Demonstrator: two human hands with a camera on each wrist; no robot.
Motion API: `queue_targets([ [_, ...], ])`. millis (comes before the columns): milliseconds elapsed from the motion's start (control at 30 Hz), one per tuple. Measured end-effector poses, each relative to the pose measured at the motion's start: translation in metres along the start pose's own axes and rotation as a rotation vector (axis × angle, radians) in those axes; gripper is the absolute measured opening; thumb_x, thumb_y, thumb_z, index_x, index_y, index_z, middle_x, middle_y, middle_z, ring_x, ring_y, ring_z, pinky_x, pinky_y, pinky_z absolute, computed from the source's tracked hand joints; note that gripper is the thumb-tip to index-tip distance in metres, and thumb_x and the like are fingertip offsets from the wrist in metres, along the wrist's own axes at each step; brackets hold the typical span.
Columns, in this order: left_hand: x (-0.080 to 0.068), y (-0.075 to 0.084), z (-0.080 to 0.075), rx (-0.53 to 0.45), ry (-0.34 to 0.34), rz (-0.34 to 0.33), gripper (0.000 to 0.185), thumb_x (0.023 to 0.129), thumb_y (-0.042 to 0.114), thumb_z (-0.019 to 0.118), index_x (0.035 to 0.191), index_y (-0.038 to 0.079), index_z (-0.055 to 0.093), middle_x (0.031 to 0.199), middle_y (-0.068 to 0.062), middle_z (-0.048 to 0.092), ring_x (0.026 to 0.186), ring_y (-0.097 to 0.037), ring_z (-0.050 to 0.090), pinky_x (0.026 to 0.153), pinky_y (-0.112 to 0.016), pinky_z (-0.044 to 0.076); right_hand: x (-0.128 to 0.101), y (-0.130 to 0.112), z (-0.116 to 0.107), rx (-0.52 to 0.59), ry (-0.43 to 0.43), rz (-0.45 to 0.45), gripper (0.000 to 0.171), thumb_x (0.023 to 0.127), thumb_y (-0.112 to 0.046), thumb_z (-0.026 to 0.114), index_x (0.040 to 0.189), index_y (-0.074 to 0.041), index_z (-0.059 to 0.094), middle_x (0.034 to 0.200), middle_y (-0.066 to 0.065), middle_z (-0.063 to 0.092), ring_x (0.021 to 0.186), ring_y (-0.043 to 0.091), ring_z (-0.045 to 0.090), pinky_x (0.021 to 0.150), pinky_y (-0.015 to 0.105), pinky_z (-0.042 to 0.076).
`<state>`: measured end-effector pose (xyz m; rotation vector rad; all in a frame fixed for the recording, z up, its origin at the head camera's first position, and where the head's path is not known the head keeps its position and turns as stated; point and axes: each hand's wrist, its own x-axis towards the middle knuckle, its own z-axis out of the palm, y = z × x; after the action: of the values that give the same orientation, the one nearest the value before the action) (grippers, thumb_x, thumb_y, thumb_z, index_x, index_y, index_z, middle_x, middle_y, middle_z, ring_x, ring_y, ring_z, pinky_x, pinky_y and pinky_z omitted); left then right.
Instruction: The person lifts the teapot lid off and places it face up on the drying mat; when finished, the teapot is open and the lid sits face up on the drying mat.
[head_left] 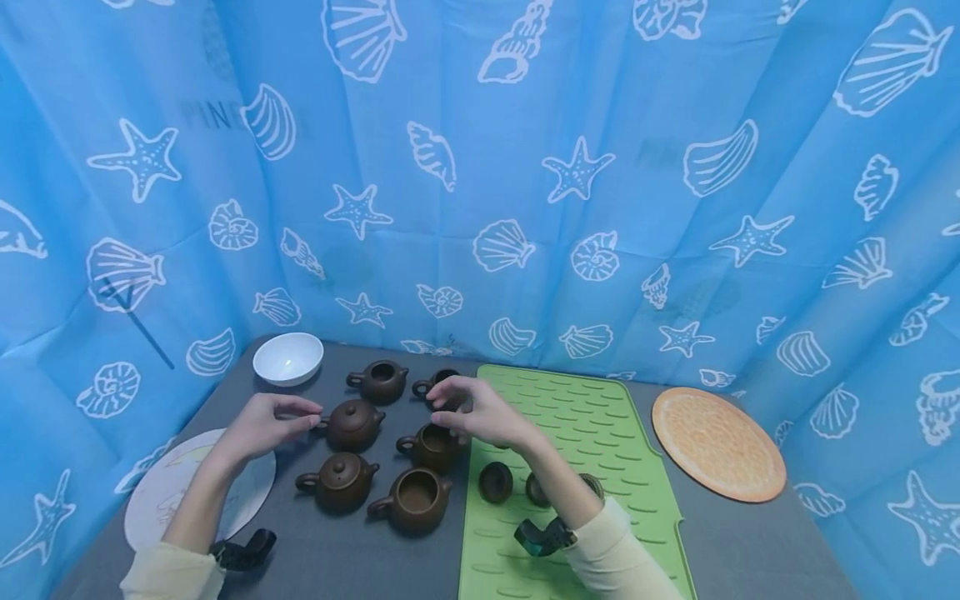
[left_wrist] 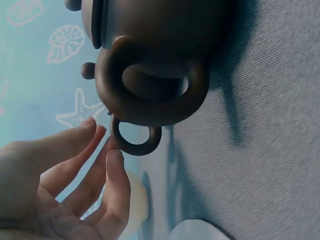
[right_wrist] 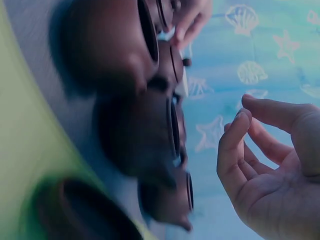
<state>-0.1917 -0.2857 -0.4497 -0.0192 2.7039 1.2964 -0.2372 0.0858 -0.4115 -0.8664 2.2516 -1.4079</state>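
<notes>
My left hand (head_left: pixel 266 427) is beside the handle of a brown lidded teapot (head_left: pixel 352 425), fingertips right at the handle (left_wrist: pixel 137 151) in the left wrist view, fingers loosely bent and not round it. Nearer stands a second lidded teapot (head_left: pixel 341 483). My right hand (head_left: pixel 480 408) hangs over the lidless teapots, thumb and fingertips close together, nothing seen between them. Beneath it a lidless teapot (head_left: pixel 435 450) is partly covered, and another lidless teapot (head_left: pixel 446 377) behind is partly hidden by the fingers. A third lidless teapot (head_left: pixel 414 502) stands in front.
Another lidless teapot (head_left: pixel 379 382) stands at the back, right of a white bowl (head_left: pixel 288 358). Brown lids (head_left: pixel 496 482) lie on a green mat (head_left: pixel 555 408), some behind the right forearm. A round white placemat (head_left: pixel 247 492) is at left, an orange-patterned round mat (head_left: pixel 718 446) at right.
</notes>
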Motion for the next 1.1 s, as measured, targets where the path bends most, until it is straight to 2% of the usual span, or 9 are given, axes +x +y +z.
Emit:
queue_targets([
  [167, -0.002, -0.003, 0.003, -0.017, 0.010, -0.011, 0.038, 0.107, 0.022, 0.070, 0.136, -0.002, 0.071, 0.136, -0.029, 0.072, 0.108, -0.034, 0.077, 0.089, -0.048, 0.068, 0.021, -0.009, 0.024, 0.023, -0.034, -0.005, 0.030, 0.104, -0.012, 0.073, 0.133, -0.005, 0.069, 0.124, 0.020, 0.069, 0.075, 0.015, 0.069, 0.065, 0.036, 0.066],
  [267, -0.002, -0.005, 0.004, -0.029, 0.015, -0.027, 0.036, 0.107, 0.021, 0.069, 0.135, -0.001, 0.072, 0.136, -0.029, 0.071, 0.111, -0.036, 0.077, 0.091, -0.049, 0.068, 0.037, -0.014, 0.038, 0.034, -0.056, -0.008, 0.029, 0.104, -0.013, 0.073, 0.132, -0.005, 0.070, 0.123, 0.018, 0.069, 0.075, 0.016, 0.069, 0.067, 0.040, 0.067],
  [400, 0.001, -0.010, 0.007, -0.051, 0.024, -0.050, 0.035, 0.107, 0.022, 0.070, 0.134, 0.000, 0.073, 0.135, -0.029, 0.072, 0.115, -0.039, 0.077, 0.093, -0.050, 0.068, 0.059, -0.021, 0.055, 0.048, -0.075, 0.024, 0.029, 0.104, -0.013, 0.073, 0.131, -0.003, 0.071, 0.115, 0.012, 0.071, 0.074, 0.015, 0.070, 0.068, 0.041, 0.068],
  [600, 0.003, -0.013, 0.011, -0.063, 0.045, -0.051, 0.034, 0.107, 0.023, 0.071, 0.132, 0.001, 0.074, 0.134, -0.028, 0.073, 0.112, -0.037, 0.077, 0.092, -0.048, 0.068, 0.087, -0.022, 0.071, 0.080, -0.078, 0.091, 0.026, 0.105, -0.009, 0.071, 0.129, 0.001, 0.071, 0.100, 0.006, 0.069, 0.073, 0.012, 0.068, 0.065, 0.030, 0.066],
  [733, 0.003, -0.015, 0.012, -0.075, 0.049, -0.047, 0.035, 0.107, 0.026, 0.071, 0.132, 0.002, 0.075, 0.135, -0.027, 0.073, 0.112, -0.036, 0.077, 0.093, -0.047, 0.068, 0.097, -0.021, 0.081, 0.111, -0.056, 0.135, 0.025, 0.104, -0.006, 0.071, 0.126, 0.005, 0.072, 0.088, 0.002, 0.065, 0.069, 0.011, 0.066, 0.061, 0.025, 0.064],
  [833, 0.002, -0.014, 0.013, -0.082, 0.050, -0.054, 0.036, 0.107, 0.027, 0.071, 0.132, 0.002, 0.075, 0.136, -0.027, 0.072, 0.115, -0.036, 0.076, 0.094, -0.047, 0.068, 0.101, -0.020, 0.087, 0.085, -0.036, 0.163, 0.020, 0.104, -0.006, 0.072, 0.121, 0.004, 0.075, 0.082, 0.000, 0.063, 0.066, 0.009, 0.063, 0.060, 0.023, 0.063],
  [1100, 0.000, -0.014, 0.014, -0.098, 0.054, -0.049, 0.036, 0.107, 0.028, 0.071, 0.132, 0.002, 0.075, 0.137, -0.026, 0.072, 0.118, -0.036, 0.075, 0.095, -0.046, 0.068, 0.103, -0.019, 0.092, 0.025, -0.005, 0.184, 0.013, 0.104, -0.010, 0.073, 0.112, -0.002, 0.078, 0.078, -0.001, 0.061, 0.064, 0.009, 0.060, 0.059, 0.021, 0.062],
])
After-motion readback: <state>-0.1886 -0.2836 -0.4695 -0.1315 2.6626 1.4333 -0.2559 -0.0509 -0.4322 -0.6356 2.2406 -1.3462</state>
